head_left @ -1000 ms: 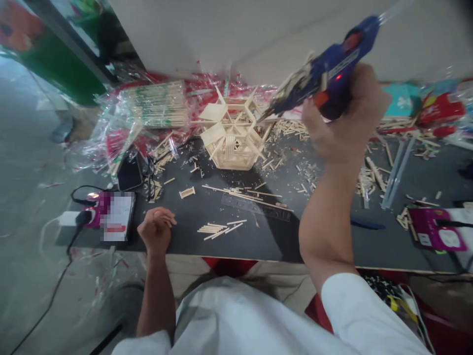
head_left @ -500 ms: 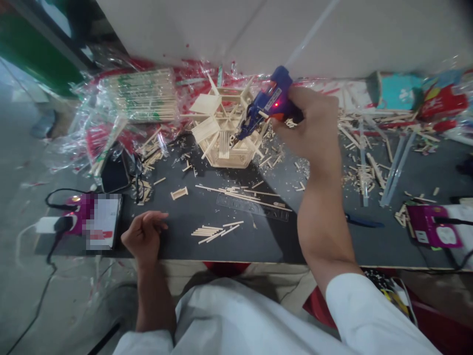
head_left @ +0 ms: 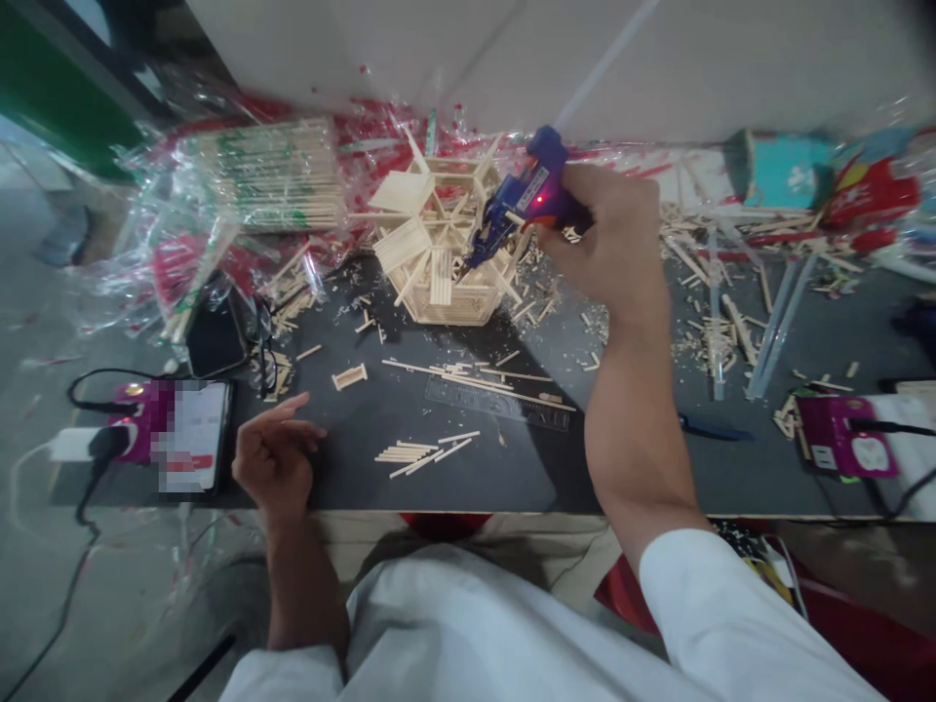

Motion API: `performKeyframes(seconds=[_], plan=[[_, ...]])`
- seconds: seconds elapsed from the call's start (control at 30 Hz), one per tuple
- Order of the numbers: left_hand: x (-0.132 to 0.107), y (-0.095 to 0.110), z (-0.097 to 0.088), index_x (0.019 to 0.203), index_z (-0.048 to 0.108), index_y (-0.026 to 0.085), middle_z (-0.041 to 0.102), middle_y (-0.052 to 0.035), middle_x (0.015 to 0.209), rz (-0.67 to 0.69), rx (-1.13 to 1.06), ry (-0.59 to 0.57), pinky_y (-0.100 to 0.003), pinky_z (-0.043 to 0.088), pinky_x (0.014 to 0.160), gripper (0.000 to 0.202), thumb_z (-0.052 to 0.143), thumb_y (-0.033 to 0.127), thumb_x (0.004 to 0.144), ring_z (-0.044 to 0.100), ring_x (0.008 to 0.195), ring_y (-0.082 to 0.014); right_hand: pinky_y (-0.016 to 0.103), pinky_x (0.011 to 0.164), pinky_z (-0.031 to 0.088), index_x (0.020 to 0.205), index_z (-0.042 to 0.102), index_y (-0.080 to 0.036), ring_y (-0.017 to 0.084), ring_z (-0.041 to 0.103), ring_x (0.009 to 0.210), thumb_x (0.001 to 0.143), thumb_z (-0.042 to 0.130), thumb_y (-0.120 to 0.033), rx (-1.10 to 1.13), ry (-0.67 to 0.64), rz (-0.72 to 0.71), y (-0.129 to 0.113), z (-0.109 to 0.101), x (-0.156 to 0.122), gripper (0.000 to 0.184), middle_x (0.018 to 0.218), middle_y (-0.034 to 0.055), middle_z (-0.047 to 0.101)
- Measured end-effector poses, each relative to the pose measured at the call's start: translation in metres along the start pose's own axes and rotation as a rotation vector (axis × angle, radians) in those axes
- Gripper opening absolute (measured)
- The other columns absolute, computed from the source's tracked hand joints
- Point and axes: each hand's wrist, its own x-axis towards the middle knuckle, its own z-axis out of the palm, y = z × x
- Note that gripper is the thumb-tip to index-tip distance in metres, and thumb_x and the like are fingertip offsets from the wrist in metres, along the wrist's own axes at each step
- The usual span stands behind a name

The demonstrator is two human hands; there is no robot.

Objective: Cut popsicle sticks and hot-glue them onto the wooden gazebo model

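My right hand (head_left: 610, 229) is wrapped round a blue glue gun (head_left: 523, 200) with a small red light lit. The gun's nozzle points down and left into a model built of wooden sticks (head_left: 453, 310), near a small slatted panel on its front; whether the tip touches cannot be made out. My left hand (head_left: 278, 458) rests near the table's front edge with its fingers partly stretched out and nothing in them. In front of it lies a small wooden stick frame (head_left: 349, 377). Short cut sticks (head_left: 409, 452) lie in a row to its right.
A clear ruler (head_left: 497, 402) lies under longer sticks. Wrapped bundles of sticks (head_left: 263, 175) stand at the back left. On the left are a phone (head_left: 201, 439) and a purple power strip (head_left: 146, 429); another purple strip (head_left: 840, 434) is at right. Wood scraps litter the black table (head_left: 526, 478).
My left hand's fingers have opened out more. The glue gun stays at the model, its nozzle close to the front panel. The whole view has shifted slightly.
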Motion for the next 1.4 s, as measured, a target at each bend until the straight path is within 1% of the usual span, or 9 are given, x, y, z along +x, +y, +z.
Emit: performKeyframes(seconds=[0.07, 0.17, 0.37, 0.57, 0.7, 0.87, 1.07, 1.23, 1.4], plan=[[0.000, 0.002, 0.001, 0.095, 0.059, 0.018, 0.081, -0.0096, 0.098, -0.028, 0.016, 0.012, -0.020, 0.047, 0.043, 0.020, 0.052, 0.035, 0.104, 0.067, 0.050, -0.0100, 0.038, 0.087, 0.050, 0.087, 0.054, -0.026, 0.021, 0.057, 0.081, 0.070, 0.068, -0.011, 0.007, -0.007, 0.000, 0.000, 0.000, 0.000, 0.027, 0.093, 0.0037, 0.068], [-0.002, 0.004, 0.002, 0.095, 0.062, 0.017, 0.081, -0.0094, 0.092, -0.053, 0.013, 0.031, -0.021, 0.048, 0.042, 0.027, 0.056, 0.041, 0.104, 0.068, 0.049, -0.0116, 0.038, 0.085, 0.050, 0.089, 0.055, -0.026, 0.022, 0.059, 0.082, 0.070, 0.068, -0.010, -0.026, -0.015, -0.007, -0.002, 0.000, 0.000, 0.028, 0.094, 0.0041, 0.069], [-0.005, 0.004, 0.003, 0.097, 0.069, 0.016, 0.082, -0.0081, 0.092, -0.089, -0.023, 0.039, -0.023, 0.050, 0.044, 0.021, 0.065, 0.036, 0.099, 0.070, 0.051, -0.0133, 0.039, 0.086, 0.051, 0.086, 0.052, -0.025, 0.024, 0.063, 0.087, 0.070, 0.069, -0.009, -0.085, -0.024, -0.014, -0.005, 0.002, 0.002, 0.028, 0.098, 0.0055, 0.072], [-0.006, 0.002, 0.001, 0.093, 0.076, 0.016, 0.081, -0.0049, 0.082, -0.121, 0.003, 0.053, -0.022, 0.052, 0.046, 0.012, 0.077, 0.028, 0.089, 0.070, 0.052, -0.0130, 0.040, 0.091, 0.051, 0.091, 0.055, -0.023, 0.026, 0.066, 0.097, 0.070, 0.069, -0.011, -0.078, -0.026, -0.023, -0.001, 0.003, 0.002, 0.028, 0.105, 0.0070, 0.072], [-0.006, -0.003, 0.000, 0.085, 0.077, 0.016, 0.076, -0.0007, 0.067, -0.132, 0.053, 0.076, -0.022, 0.053, 0.048, 0.022, 0.089, 0.032, 0.076, 0.069, 0.050, -0.0135, 0.040, 0.089, 0.051, 0.096, 0.060, -0.021, 0.027, 0.066, 0.098, 0.071, 0.069, -0.015, -0.064, 0.069, -0.066, 0.000, -0.001, 0.001, 0.028, 0.105, 0.0084, 0.072], [-0.001, 0.001, 0.000, 0.100, 0.065, 0.017, 0.071, 0.0024, 0.065, -0.113, -0.014, 0.084, -0.023, 0.049, 0.043, 0.035, 0.067, 0.052, 0.096, 0.062, 0.044, -0.0108, 0.041, 0.091, 0.050, 0.107, 0.061, -0.021, 0.027, 0.062, 0.102, 0.078, 0.065, -0.019, -0.117, 0.174, -0.054, 0.000, -0.006, -0.002, 0.029, 0.108, 0.0103, 0.069], [0.002, 0.005, 0.001, 0.099, 0.057, 0.019, 0.066, 0.0033, 0.067, -0.098, 0.006, 0.085, -0.024, 0.048, 0.044, 0.047, 0.056, 0.066, 0.098, 0.063, 0.046, -0.0116, 0.043, 0.095, 0.049, 0.110, 0.063, -0.019, 0.029, 0.063, 0.107, 0.078, 0.067, -0.016, -0.094, 0.162, -0.069, 0.004, -0.003, -0.001, 0.033, 0.111, 0.0123, 0.069], [0.002, 0.006, -0.001, 0.099, 0.058, 0.019, 0.060, 0.0065, 0.057, -0.113, -0.009, 0.083, -0.024, 0.048, 0.044, 0.042, 0.059, 0.061, 0.098, 0.060, 0.042, -0.0120, 0.041, 0.088, 0.050, 0.108, 0.065, -0.018, 0.029, 0.065, 0.104, 0.077, 0.067, -0.014, -0.105, 0.185, -0.089, 0.003, -0.002, -0.001, 0.031, 0.111, 0.0127, 0.071], [0.002, 0.009, -0.001, 0.097, 0.058, 0.019, 0.044, 0.0123, 0.046, -0.184, -0.041, 0.119, -0.022, 0.045, 0.044, 0.037, 0.062, 0.056, 0.096, 0.057, 0.039, -0.0118, 0.040, 0.089, 0.051, 0.109, 0.066, -0.018, 0.028, 0.066, 0.105, 0.077, 0.070, -0.012, -0.138, 0.168, -0.083, 0.002, -0.002, 0.000, 0.033, 0.111, 0.0114, 0.072]])
